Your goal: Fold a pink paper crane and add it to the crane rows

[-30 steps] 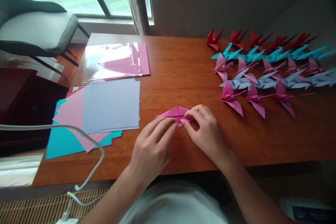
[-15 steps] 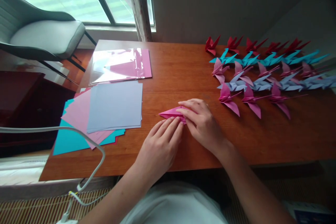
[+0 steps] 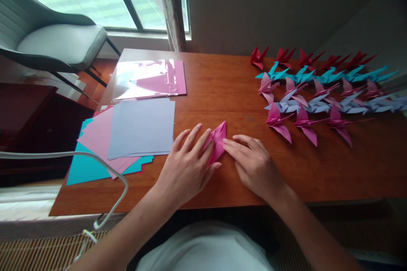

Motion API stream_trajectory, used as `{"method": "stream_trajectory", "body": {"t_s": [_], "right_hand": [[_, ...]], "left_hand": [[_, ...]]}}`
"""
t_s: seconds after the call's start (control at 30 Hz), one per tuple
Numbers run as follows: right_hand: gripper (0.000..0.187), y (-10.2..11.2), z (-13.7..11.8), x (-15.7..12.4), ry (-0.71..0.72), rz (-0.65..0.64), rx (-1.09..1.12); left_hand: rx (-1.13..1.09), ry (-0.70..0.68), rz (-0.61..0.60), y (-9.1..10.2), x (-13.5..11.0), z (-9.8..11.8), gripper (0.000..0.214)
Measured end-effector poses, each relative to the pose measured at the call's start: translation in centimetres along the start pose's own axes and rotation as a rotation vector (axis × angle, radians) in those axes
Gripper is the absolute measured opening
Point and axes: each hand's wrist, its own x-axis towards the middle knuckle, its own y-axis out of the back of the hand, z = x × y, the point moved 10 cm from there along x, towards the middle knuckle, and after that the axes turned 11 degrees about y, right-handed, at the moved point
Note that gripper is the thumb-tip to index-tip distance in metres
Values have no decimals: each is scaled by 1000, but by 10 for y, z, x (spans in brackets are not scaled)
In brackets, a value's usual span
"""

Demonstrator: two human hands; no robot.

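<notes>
A piece of folded bright pink origami paper (image 3: 219, 139) lies on the table in front of me, its pointed tip directed away from me. My left hand (image 3: 187, 159) rests over its left side, fingers spread and pressing on it, covering part of the paper. The left thumb reaches to its near end. From the other side, my right hand (image 3: 256, 163) touches the paper's right edge with its fingertips; its fingers are stretched out and the thumb is apart from them.
Rows of folded paper cranes (image 3: 305, 120) stand at the right. Left of my hands lie blue-grey sheets (image 3: 143, 129) over pink and turquoise sheets (image 3: 85, 169). A clear packet of paper (image 3: 152, 78) lies behind them. A white cable (image 3: 122, 182) crosses the table's left corner.
The pink paper has turned so that its point faces away instead of left. My left hand has spread over it, and my right hand has moved off its top to the right edge.
</notes>
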Motion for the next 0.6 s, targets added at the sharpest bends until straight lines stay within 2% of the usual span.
{"method": "stream_trajectory", "body": {"t_s": [0.13,0.27,0.37,0.5,0.6], "right_hand": [[34,5,-15,-1,83,43,66],[29,4,-14,2,97,62,117],[25,3,-8,5,61,83,108],[20,3,-6,10,36,91,59],[19,2,-9,15,42,79,39]], "left_hand": [[-16,23,-11,-2,5,-3,50],[-47,4,-16,-4,7,-1,46],[-78,-41,52,0,3,1,41],[-164,-129,225,13,-10,2,33],[-194,-146,219,11,-14,1,29]]}}
